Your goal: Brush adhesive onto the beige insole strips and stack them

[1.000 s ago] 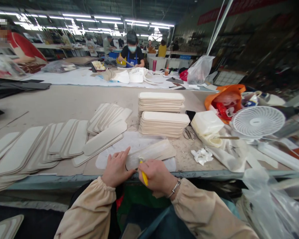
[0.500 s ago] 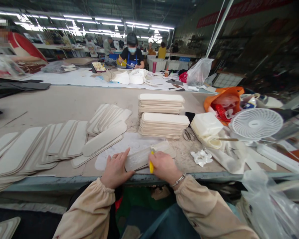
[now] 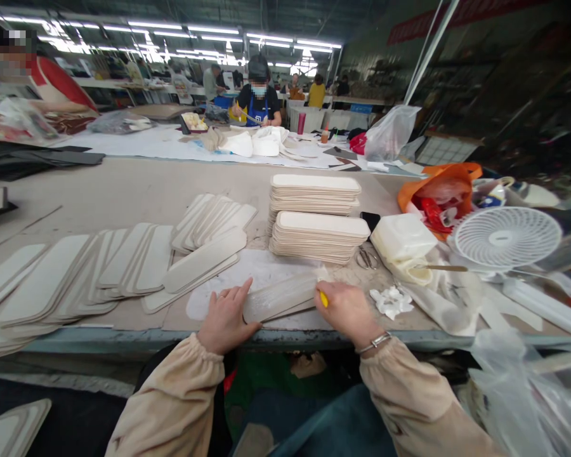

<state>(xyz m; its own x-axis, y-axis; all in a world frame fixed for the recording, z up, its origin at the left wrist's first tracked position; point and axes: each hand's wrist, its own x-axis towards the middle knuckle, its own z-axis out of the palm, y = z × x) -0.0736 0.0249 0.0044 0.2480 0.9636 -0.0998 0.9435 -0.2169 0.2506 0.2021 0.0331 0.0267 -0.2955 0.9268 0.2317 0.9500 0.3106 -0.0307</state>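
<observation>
A long pale panel with a glossy, wet-looking surface lies near the table's front edge, over a white sheet. Spread fingers of my left hand rest at the panel's left end. My right hand is closed round a yellow-handled tool at the panel's right end; the tool's tip is hard to make out. Left of my hands are fanned pale panels. Behind the glossy panel stand two neat stacks, a front stack and a rear stack.
Scissors, a crumpled white wad, a white block, an orange bag and a white fan lie to the right. A masked person sits across the table; another person is at the left.
My right hand has moved right along the panel with the yellow tool, uncovering more of the glossy surface. My left hand keeps its place at the left end. The whole view has shifted slightly.
</observation>
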